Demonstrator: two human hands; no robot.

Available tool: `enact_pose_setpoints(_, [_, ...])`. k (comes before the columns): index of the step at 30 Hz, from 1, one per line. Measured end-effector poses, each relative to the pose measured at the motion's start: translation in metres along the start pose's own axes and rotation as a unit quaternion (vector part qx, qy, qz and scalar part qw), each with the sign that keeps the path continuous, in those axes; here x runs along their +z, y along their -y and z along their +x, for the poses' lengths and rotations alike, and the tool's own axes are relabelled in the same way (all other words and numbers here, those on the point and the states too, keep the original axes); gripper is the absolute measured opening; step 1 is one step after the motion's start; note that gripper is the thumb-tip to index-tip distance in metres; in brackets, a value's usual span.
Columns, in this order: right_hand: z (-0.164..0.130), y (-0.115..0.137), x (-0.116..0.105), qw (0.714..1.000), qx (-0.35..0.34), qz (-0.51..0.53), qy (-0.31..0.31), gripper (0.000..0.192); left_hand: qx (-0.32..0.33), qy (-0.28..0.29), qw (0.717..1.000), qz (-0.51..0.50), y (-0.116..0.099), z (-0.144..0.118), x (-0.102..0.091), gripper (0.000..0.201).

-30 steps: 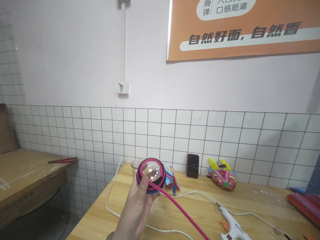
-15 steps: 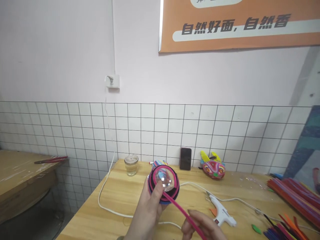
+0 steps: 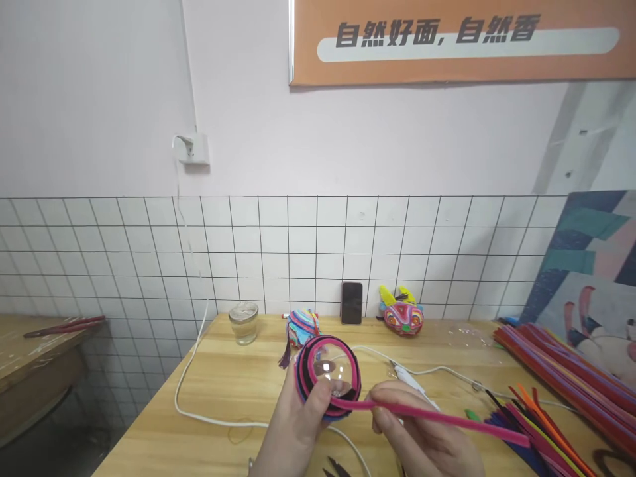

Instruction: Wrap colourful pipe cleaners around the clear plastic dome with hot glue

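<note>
My left hand (image 3: 293, 430) holds up a clear plastic dome (image 3: 332, 371) wrapped in black, blue and pink pipe cleaners, thumb pressed on its near edge. A loose pink pipe cleaner (image 3: 437, 419) runs from the dome to the right. My right hand (image 3: 422, 437) pinches that pink strand just right of the dome, over the wooden table (image 3: 233, 391).
A glue gun (image 3: 410, 381) with its white cord (image 3: 209, 411) lies behind my hands. At the tiled wall stand a glass jar (image 3: 243, 322), a striped craft piece (image 3: 302, 328), a phone (image 3: 352, 303) and a colourful mask (image 3: 401, 316). Pipe cleaners (image 3: 556, 377) are piled at right. Scissor tips (image 3: 335, 469) show at the bottom.
The view has swung right and down. My right hand came up into view and took hold of the pink strand, which now lies nearly level instead of slanting down.
</note>
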State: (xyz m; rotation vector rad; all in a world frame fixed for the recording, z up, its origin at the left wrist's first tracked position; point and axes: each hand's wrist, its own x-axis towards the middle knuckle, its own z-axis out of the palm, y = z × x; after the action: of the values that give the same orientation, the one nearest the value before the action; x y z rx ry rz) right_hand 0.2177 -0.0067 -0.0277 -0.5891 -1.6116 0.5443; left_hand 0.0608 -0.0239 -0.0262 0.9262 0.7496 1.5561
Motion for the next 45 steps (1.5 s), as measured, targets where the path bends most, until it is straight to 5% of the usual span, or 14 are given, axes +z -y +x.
enact_pose_setpoints(4, [0.004,0.002,-0.002,0.997,-0.064,-0.022,0.049,0.025,0.018,0.007,1.000,0.007,0.000,-0.001,0.002,0.050])
enact_pose_setpoints(10, [0.003,-0.003,0.001,0.995,-0.060,-0.054,0.063,0.015,0.007,-0.002,0.999,0.054,0.006,0.000,-0.002,0.051])
enact_pose_setpoints(25, [0.000,-0.006,0.004,0.998,0.052,0.013,0.045,0.011,0.007,0.019,0.998,0.067,0.007,0.001,-0.005,0.053])
enact_pose_setpoints(45, [0.004,-0.003,0.005,0.992,0.095,0.069,0.035,0.008,0.030,0.037,0.992,0.117,0.000,0.000,-0.003,0.051])
